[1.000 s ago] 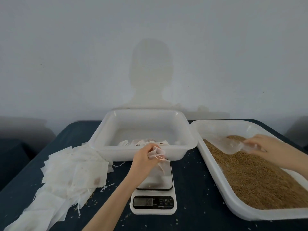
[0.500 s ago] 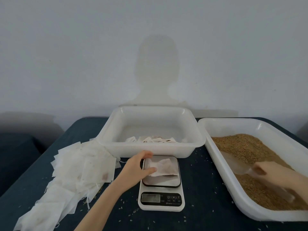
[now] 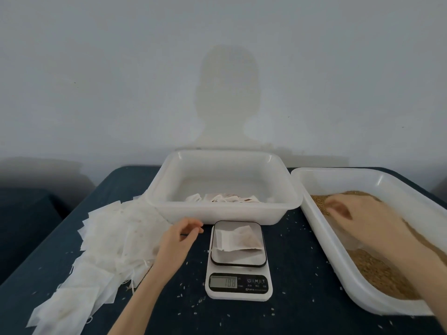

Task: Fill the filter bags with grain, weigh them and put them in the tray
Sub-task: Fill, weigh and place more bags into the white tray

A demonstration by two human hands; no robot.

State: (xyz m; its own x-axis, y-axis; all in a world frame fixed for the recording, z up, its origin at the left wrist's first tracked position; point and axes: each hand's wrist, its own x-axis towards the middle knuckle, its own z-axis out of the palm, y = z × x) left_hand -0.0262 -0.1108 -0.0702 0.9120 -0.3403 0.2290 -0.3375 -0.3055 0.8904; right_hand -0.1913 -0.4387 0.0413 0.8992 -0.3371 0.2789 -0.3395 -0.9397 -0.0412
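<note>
Now filled filter bag (image 3: 238, 240) lies on scale (image 3: 238, 284); left hand (image 3: 177, 240) beside, fingers relaxed (right hand (image 3: 362, 218) blurred, grasp unclear).

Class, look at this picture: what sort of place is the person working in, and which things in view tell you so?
Probably a small hand-packing bench for weighing out portions. A digital scale carries a filled filter bag, empty bags lie piled beside it, and a white tray of grain stands at the right.

A plain pale grey wall (image 3: 96, 68) fills the view from 9 to 3 o'clock. A soft head-and-shoulders shadow (image 3: 227, 97) falls at 12 o'clock.
</note>
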